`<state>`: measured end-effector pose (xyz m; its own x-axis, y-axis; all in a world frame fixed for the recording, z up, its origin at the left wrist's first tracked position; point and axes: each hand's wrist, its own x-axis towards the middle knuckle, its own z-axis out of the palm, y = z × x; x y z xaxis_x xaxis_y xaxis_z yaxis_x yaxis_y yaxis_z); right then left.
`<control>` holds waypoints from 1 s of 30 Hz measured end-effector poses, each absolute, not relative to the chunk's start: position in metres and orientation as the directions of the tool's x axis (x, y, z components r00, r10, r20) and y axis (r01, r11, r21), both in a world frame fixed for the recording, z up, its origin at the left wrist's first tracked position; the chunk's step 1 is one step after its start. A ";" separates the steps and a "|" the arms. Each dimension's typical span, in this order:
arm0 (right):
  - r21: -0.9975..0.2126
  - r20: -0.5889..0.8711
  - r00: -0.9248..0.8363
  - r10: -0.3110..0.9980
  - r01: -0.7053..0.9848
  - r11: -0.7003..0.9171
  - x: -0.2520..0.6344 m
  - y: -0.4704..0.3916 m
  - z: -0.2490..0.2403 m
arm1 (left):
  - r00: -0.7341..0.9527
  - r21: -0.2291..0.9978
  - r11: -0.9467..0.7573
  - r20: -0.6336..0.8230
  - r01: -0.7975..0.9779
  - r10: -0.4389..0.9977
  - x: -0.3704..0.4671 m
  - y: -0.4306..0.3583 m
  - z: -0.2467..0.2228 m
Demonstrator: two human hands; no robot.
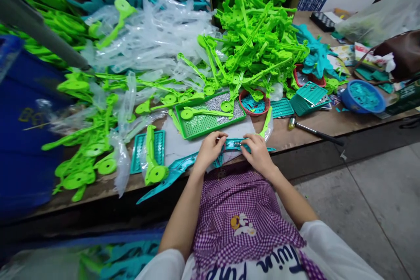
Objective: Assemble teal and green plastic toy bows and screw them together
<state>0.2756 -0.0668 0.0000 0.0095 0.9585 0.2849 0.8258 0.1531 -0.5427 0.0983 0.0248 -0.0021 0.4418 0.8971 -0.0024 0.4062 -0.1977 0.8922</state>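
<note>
"Where is the long, curved, glossy teal plastic piece [180,169] held?"
"At the front of the brown worktable [328,122]: pinched by the left hand [209,149], then by the right hand [260,153]."
"What is expected of it?"
"Probably something light, stiff, slippery; its narrow middle is best gripped."

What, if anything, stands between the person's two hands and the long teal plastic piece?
Nothing visible does: the left hand and the right hand are both on the long teal plastic piece. The green perforated tray lies beyond it, not between.
</note>
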 end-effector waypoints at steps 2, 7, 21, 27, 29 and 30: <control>-0.516 0.277 -0.017 0.961 0.841 0.163 0.275 -0.069 -0.001 | 0.424 0.908 -0.172 -0.007 0.382 0.906 0.098 0.022 -0.008; -0.568 0.268 0.100 0.958 0.820 0.073 0.283 -0.071 -0.002 | 0.497 0.955 -0.120 -0.032 0.272 0.867 0.097 0.020 -0.009; -0.585 0.054 0.026 0.998 0.811 0.010 0.285 -0.041 0.020 | 0.512 0.964 -0.130 -0.008 0.233 0.859 0.097 0.012 -0.015; -0.605 -0.060 -0.088 0.994 0.795 0.034 0.291 -0.048 0.020 | 0.483 0.957 -0.155 0.018 0.244 0.875 0.092 0.007 -0.008; -0.636 -0.038 -0.087 0.995 0.771 0.043 0.294 -0.050 0.018 | 0.380 0.920 -0.231 0.100 0.318 0.920 0.082 0.005 -0.001; -0.650 -0.024 -0.089 0.996 0.758 0.052 0.295 -0.050 0.016 | 0.314 0.888 -0.270 0.153 0.373 0.937 0.076 0.004 0.003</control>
